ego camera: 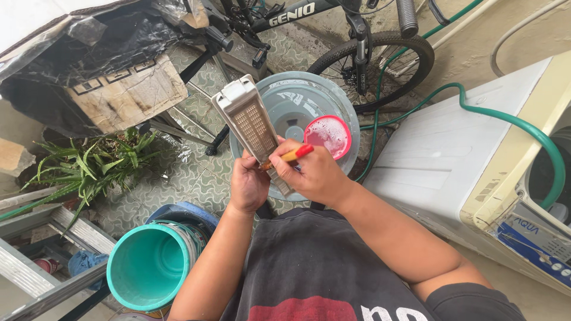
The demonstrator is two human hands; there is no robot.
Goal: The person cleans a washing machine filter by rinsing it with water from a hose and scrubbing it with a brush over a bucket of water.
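My left hand (248, 185) grips the lower end of a long white plastic filter panel (248, 117) with a fine mesh face, held up and tilted away from me. My right hand (312, 173) holds a brush with a yellow and red handle (295, 154) against the panel's lower part; the bristles are hidden behind my fingers. Just beyond my hands, a small red bowl (328, 135) of soapy water rests on a grey round basin (291, 98) turned upside down.
A teal bucket (148, 267) stands at my lower left, over a blue one. A white washing machine (476, 160) with a green hose (505, 119) is on the right. A bicycle (357, 41), a spiky green plant (95, 163) and a cardboard box (125, 95) lie beyond.
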